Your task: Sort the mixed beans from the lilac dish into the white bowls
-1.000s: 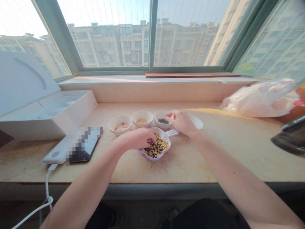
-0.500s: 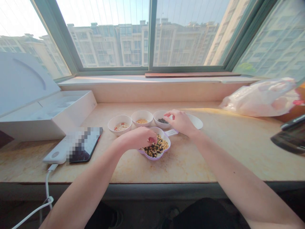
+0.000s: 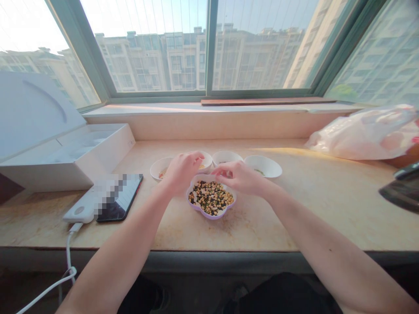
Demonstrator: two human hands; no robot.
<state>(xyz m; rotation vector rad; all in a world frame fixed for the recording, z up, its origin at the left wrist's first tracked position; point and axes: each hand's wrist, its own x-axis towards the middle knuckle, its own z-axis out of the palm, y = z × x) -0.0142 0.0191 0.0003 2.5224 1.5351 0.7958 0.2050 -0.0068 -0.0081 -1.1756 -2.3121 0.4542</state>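
A lilac flower-shaped dish [image 3: 209, 216] sits on the stone sill [image 3: 271, 218], heaped with a mix of dark and pale beans. My right hand [image 3: 237, 176] hangs over its far right rim, fingertips drawn together above the beans. My left hand [image 3: 183, 171] is further back, over the gap between two small white bowls. It hides most of the left bowl [image 3: 159, 168] and the middle bowl [image 3: 206, 158], where a few yellow grains show. Another white bowl [image 3: 226, 157] stands behind my right hand, and a shallow white plate [image 3: 263, 166] holds a few green traces.
A phone with a blurred screen [image 3: 119, 198] lies on a white power bank [image 3: 80, 210] with a white cable [image 3: 68, 257] dropping over the sill edge. An open white box [image 3: 65, 161] stands left, a plastic bag [image 3: 363, 137] right, window glass behind.
My left hand has moved off the dish, back toward the small bowls. My right hand has come from the far right bowl to above the dish. The beans now look more evenly spread.
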